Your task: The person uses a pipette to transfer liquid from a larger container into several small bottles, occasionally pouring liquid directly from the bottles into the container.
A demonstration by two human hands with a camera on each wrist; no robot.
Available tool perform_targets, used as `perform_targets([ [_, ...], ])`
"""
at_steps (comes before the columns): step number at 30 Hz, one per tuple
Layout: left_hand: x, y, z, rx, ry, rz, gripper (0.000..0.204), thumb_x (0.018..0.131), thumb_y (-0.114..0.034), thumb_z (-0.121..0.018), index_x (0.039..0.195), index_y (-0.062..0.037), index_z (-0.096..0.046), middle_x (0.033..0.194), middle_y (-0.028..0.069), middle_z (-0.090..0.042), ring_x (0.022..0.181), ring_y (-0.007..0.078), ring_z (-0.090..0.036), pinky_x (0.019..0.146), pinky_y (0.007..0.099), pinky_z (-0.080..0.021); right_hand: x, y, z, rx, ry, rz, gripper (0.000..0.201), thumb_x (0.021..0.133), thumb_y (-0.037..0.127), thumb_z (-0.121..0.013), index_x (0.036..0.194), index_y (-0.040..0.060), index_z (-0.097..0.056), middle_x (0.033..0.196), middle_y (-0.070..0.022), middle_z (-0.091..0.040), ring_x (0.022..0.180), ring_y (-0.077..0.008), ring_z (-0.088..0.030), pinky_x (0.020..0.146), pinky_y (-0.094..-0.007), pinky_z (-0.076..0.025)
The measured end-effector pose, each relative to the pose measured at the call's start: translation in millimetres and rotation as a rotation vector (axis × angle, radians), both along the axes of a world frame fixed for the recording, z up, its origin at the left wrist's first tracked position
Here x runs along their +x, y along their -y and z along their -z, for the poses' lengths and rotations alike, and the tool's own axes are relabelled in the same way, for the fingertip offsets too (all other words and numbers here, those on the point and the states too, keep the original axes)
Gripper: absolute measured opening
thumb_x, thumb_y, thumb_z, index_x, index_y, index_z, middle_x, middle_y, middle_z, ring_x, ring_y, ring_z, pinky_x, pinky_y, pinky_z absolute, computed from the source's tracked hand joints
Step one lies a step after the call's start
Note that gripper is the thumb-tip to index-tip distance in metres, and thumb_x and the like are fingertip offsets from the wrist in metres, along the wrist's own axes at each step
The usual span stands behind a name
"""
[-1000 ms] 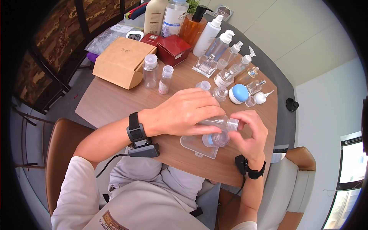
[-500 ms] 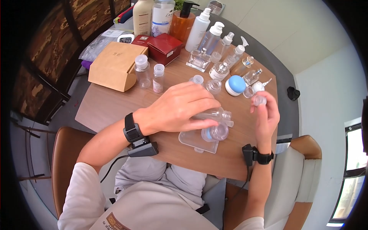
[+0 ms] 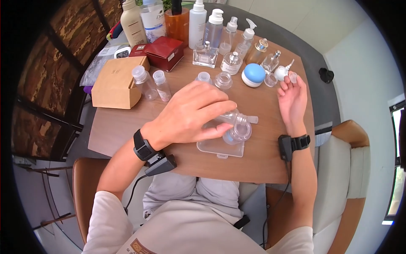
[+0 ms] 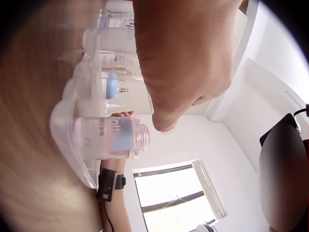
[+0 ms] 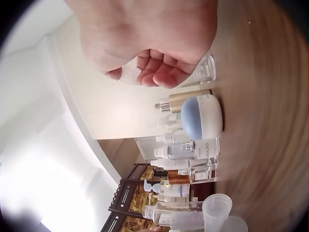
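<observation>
In the head view my left hand (image 3: 192, 112) grips a clear bottle (image 3: 230, 117) lying tilted, its uncapped neck over an open clear jar (image 3: 242, 131). The left wrist view shows that jar (image 4: 123, 137) upright, with blue print, below the hand (image 4: 186, 58). My right hand (image 3: 292, 101) is raised at the table's right side, pinching a small clear cap (image 3: 293, 77) between thumb and fingers; the right wrist view shows the cap (image 5: 130, 72) partly hidden by the hand. A flat clear case (image 3: 220, 149) lies beside the jar.
A blue-lidded jar (image 3: 253, 75), pump bottles and perfume bottles stand along the back right. Two clear capped bottles (image 3: 146, 84) stand beside a cardboard box (image 3: 116, 82). A red box (image 3: 165, 53) is behind them. The table's front edge (image 3: 237, 180) is near my lap.
My right hand has moved away from the bottle's neck, rightward and up, carrying the cap. My left hand keeps hold of the bottle, and the head view has shifted.
</observation>
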State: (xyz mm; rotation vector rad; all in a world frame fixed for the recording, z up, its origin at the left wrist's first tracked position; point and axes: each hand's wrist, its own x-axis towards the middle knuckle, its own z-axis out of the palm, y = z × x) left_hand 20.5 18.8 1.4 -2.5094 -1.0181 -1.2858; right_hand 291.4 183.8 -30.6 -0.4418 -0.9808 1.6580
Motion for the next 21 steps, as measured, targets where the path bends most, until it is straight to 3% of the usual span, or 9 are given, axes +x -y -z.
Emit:
perform_targets([
  [21,2.2,-3.8,1.1,0.081,-0.115,-0.056,0.049,0.059,-0.007,-0.083,0.106,-0.0111,-0.071,0.103,0.0039,-0.065,0.096,0.0247,-0.059,0.095,0.0477,-0.048,7.5,-9.2,8.9,-0.035,-0.017,0.034,0.03,0.097,0.029,-0.056,0.114,0.004,-0.055,0.094,-0.0013,-0.051,0.077,-0.01,-0.043,0.067,-0.0235,-0.038],
])
